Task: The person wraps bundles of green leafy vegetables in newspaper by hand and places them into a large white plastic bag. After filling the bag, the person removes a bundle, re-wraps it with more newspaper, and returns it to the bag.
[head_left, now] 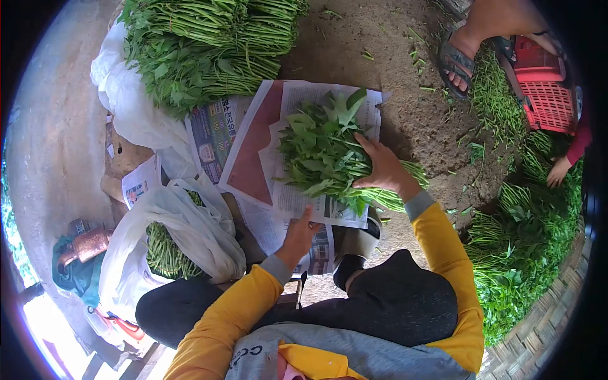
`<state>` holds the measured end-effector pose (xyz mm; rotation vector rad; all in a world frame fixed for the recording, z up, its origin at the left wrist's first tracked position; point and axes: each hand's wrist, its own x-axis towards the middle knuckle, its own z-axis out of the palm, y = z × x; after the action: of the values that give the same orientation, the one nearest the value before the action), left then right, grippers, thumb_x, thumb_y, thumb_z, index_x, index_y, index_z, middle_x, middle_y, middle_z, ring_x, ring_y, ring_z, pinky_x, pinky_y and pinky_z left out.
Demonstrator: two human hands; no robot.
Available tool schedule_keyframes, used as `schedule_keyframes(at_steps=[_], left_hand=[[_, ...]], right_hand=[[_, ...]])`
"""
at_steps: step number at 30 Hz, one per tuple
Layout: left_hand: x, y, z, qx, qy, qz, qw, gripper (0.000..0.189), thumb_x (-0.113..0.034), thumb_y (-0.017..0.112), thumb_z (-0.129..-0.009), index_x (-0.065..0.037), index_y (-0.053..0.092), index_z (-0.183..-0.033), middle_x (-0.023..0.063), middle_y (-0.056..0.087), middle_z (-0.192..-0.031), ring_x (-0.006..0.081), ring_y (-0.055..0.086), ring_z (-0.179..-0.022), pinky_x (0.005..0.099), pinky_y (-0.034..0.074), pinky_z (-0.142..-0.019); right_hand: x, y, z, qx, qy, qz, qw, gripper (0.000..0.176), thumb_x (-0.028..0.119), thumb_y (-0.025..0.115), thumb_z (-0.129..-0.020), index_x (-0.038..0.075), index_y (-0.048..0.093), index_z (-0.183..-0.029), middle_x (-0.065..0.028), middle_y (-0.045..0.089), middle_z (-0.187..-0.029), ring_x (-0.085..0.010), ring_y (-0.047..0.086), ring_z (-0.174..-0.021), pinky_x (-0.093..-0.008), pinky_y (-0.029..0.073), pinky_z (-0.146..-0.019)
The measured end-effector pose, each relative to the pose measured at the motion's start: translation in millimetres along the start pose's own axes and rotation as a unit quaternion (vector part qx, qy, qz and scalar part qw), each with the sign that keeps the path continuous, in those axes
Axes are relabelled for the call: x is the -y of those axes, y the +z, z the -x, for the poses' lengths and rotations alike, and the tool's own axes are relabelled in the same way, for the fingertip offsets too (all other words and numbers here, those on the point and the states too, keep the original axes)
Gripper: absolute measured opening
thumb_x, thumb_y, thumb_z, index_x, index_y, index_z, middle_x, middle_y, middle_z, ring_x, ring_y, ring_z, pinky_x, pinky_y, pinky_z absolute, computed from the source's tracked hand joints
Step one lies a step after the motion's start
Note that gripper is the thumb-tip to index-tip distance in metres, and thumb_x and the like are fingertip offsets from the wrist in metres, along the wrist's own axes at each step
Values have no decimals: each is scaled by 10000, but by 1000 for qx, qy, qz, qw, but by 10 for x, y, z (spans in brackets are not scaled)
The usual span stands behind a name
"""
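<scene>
A bunch of leafy greens (310, 149) lies on a spread newspaper sheet (253, 171), its leaves to the left and its stems pointing to the lower right. My right hand (384, 168) is spread over the stem side of the bunch, thumb and fingers on either side, gripping it. At the near edge of the sheet is my left hand (301, 239). Its index finger reaches up over the paper with the thumb beside it, and the edge appears held there; the other fingers are partly hidden. More newspaper lies underneath.
A large pile of bundled greens (209, 50) lies on white plastic at upper left. Nearer stands a plastic bag (209, 234) holding green stems. Loose greens (519, 278) cover the right side, where another person's hand (558, 172) rests. A red basket (544, 101) and a sandaled foot (457, 63) are beyond.
</scene>
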<state>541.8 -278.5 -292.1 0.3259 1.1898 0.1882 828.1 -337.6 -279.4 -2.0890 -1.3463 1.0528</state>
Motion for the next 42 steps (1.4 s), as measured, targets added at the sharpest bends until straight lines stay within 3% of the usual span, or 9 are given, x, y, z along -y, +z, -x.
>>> schedule_keyframes(at_steps=[6, 11, 16, 18, 20, 22, 25, 34, 42], left_hand=[[106, -282, -282, 40, -20, -7, 999, 290, -151, 463, -967, -35, 453, -1233, 132, 565, -1175, 263, 590, -1050, 442, 493, -920], [-74, -70, -150, -15, -39, -18, 999, 259, -128, 429, -974, -1, 478, -1194, 164, 572, -1165, 276, 591, -1055, 447, 494, -939], [-147, -186, -179, 50, -28, -23, 998, 285, -149, 428, -981, -6, 463, -1225, 166, 561, -1184, 273, 578, -1082, 458, 483, -953], [22, -351, -263, 124, 157, -197, 960, 288, -158, 425, -983, -21, 468, -1233, 156, 562, -1189, 265, 581, -1073, 450, 488, -939], [-15, -237, -161, 116, 171, -199, 958, 286, -162, 431, -981, -34, 476, -1233, 145, 568, -1185, 256, 583, -1064, 437, 496, -916], [-119, -46, -21, 31, 14, -27, 999, 281, -162, 445, -974, -43, 487, -1225, 132, 578, -1171, 248, 585, -1057, 419, 506, -886], [26, -259, -171, 10, -40, -73, 996, 282, -156, 483, -958, -42, 486, -1215, 129, 581, -1150, 244, 595, -1032, 422, 511, -879], [-39, -46, -78, -51, -33, -94, 994, 287, -153, 491, -915, 4, 520, -1155, 146, 595, -1137, 248, 617, -1012, 405, 522, -900], [-215, 88, -99, -16, -66, -16, 998, 237, -126, 507, -953, -83, 506, -1187, 101, 594, -1134, 230, 608, -984, 423, 519, -867]], right_hand=[[111, 281, 585, -64, -4, 160, 985, 1336, 495, 890, -389, 287, 170, -1496, -190, 107, -1545, -420, 184, -1401, -636, 193, -1078], [65, 192, 469, -67, -3, 124, 990, 1139, 238, 866, -465, 230, 296, -1451, -174, 458, -1299, -372, 460, -1162, -486, 385, -964], [112, -77, 566, -68, -68, 88, 992, 1106, 196, 856, -418, 168, 365, -1409, -165, 486, -1241, -348, 496, -1094, -440, 411, -938], [205, -132, 675, -58, -67, 89, 992, 1087, 183, 852, -423, 165, 379, -1402, -166, 489, -1238, -352, 500, -1093, -443, 409, -943], [228, -101, 737, -43, -70, 73, 994, 1073, 185, 835, -443, 169, 374, -1411, -178, 487, -1242, -361, 500, -1102, -461, 401, -959], [194, -31, 767, -17, -53, 67, 996, 1082, 184, 827, -452, 175, 355, -1425, -182, 478, -1254, -366, 490, -1120, -473, 395, -968], [88, 126, 708, 11, -10, 80, 997, 1088, 216, 801, -481, 193, 309, -1451, -188, 452, -1286, -373, 461, -1167, -467, 389, -982], [45, 128, 574, 21, -3, 111, 994, 1102, 224, 800, -483, 239, 296, -1463, -177, 413, -1360, -378, 415, -1234, -505, 345, -1025], [436, 663, 917, -119, -44, 89, 988, 1132, 359, 832, -533, 150, 245, -1478, -241, 121, -1528, -442, 131, -1408, -676, 117, -1050]])
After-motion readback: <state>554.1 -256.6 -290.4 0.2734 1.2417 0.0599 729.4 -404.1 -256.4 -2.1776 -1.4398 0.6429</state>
